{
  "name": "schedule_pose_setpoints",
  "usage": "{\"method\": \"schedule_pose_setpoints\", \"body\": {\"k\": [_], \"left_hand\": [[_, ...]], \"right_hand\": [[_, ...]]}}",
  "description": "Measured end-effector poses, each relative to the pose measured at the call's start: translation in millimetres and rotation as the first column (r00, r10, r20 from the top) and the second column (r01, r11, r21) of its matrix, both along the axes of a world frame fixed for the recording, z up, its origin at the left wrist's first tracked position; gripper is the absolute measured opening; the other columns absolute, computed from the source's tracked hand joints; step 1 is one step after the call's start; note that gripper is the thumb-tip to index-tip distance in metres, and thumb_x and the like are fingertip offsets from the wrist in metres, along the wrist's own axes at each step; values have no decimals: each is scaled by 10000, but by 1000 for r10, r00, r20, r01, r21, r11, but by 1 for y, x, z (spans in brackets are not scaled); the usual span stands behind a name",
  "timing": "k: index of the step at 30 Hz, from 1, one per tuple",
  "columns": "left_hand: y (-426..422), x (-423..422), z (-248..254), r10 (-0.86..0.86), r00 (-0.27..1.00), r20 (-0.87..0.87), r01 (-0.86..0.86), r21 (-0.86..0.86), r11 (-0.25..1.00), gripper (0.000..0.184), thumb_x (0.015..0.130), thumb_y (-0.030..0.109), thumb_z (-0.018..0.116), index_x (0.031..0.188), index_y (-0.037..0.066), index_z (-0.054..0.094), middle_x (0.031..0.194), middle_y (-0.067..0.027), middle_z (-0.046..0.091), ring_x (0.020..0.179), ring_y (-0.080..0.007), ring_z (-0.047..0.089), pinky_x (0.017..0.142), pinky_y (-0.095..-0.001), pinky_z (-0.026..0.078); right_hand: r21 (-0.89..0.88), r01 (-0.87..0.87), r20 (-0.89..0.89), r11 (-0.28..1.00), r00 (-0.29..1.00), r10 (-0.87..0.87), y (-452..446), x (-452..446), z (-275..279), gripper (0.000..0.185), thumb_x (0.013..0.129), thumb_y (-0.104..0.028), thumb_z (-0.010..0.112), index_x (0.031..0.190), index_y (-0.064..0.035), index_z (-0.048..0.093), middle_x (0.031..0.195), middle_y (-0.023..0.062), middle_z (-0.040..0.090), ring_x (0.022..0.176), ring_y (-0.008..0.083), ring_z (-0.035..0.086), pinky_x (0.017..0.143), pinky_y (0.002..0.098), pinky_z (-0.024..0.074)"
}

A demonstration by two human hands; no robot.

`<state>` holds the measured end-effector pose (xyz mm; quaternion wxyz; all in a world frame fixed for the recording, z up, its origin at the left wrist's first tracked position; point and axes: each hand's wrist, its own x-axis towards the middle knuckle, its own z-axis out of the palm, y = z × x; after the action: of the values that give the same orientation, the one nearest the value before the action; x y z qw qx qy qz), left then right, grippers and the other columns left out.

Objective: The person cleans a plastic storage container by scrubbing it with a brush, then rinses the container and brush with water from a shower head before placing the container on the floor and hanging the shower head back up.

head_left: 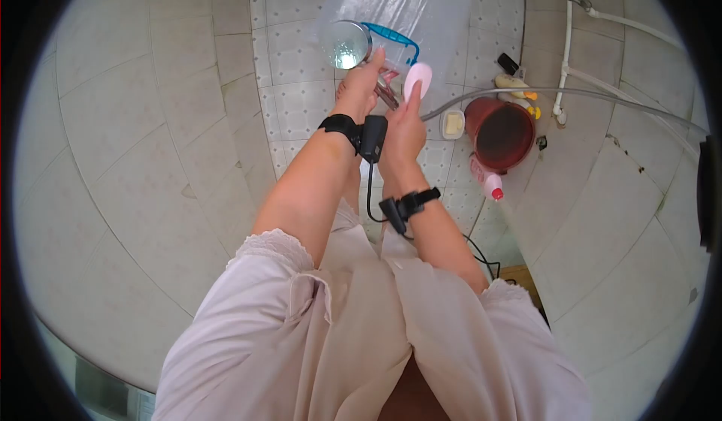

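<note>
My left hand (362,83) is closed round the metallic handle of what looks like a shower head (346,45), its round silver-rimmed face pointing up. The handle's lower end (387,96) shows between my hands. My right hand (406,128) grips a smooth pink oval piece (418,80), perhaps a brush back; its underside is hidden. Just beyond my hands lies a clear plastic box or sheet (421,4), with a curved blue handle (395,34) near its front edge. Some pinkish bits show between my hands, too small to name.
A grey hose (602,91) runs from near my right hand to the right. Beside it stand a reddish-brown bucket (472,116), a soap dish (453,125), a pink bottle (485,174) and yellow-topped bottles (511,83). White pipes (565,53) line the right wall.
</note>
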<state>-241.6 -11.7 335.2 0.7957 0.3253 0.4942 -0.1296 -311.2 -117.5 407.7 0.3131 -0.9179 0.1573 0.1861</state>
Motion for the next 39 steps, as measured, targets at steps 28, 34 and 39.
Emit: {"method": "schedule_pose_setpoints", "body": {"k": [28, 34, 39], "left_hand": [[-26, -59, 72, -347, 931, 116, 338, 93, 937, 235, 946, 6, 604, 1164, -80, 618, 1081, -190, 721, 1003, -287, 738, 774, -276, 602], [-70, -64, 135, -660, 732, 169, 578, 357, 733, 234, 915, 31, 645, 1133, -17, 715, 1082, -118, 750, 1037, -226, 713, 926, -345, 537], [-61, -52, 162, -841, 540, 28, 684, 568, 458, 300, 884, 115, 709, 1159, 2, 746, 1094, -108, 762, 1028, -220, 686, 905, -347, 522]], "right_hand": [[584, 472, -234, 660, 877, -420, -132, 65, 17, 657, 954, -170, 681, 1545, -19, 435, 884, 51, 647, 649, 104, 561, 525, 267, 468], [758, 353, -259, 549, 935, -244, -96, 117, 35, 441, 929, -153, 709, 1334, -9, 613, 878, 24, 647, 710, 115, 594, 635, 280, 504], [752, 136, -336, 645, 921, 198, -72, 151, 49, 407, 880, -222, 779, 1238, -44, 702, 993, 44, 730, 910, 127, 638, 780, 295, 506]]}}
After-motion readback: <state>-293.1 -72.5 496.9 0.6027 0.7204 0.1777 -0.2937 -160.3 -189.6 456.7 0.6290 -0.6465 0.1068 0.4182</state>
